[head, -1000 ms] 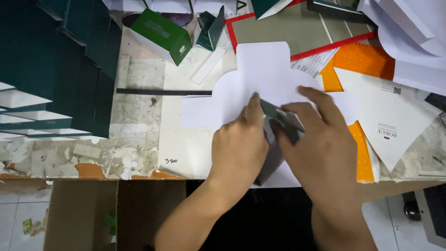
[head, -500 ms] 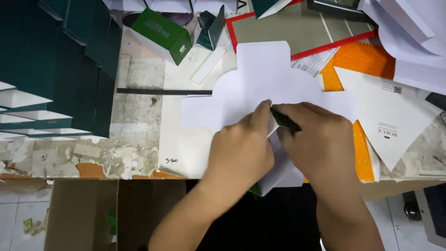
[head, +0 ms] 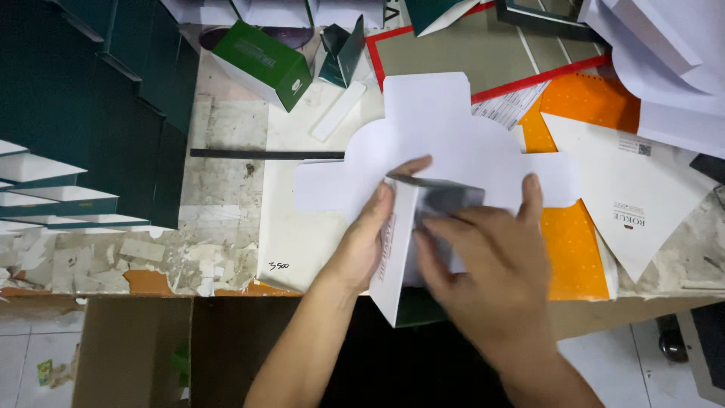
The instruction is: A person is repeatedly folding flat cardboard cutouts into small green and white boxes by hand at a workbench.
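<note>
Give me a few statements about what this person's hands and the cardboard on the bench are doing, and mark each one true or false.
1. Both hands are on a partly folded white cardboard piece. True: the left hand presses its side panel and the right hand lies over its top.
2. The green carton is in the right hand. False: it lies untouched at the bench's far side.
3. An orange sheet lies under the white card, to the right. True.
4. The stacks of dark green boxes stand to the right of the hands. False: they are on the left.
5. A thin black strip lies on the bench, left of the white cutout. True.
</note>
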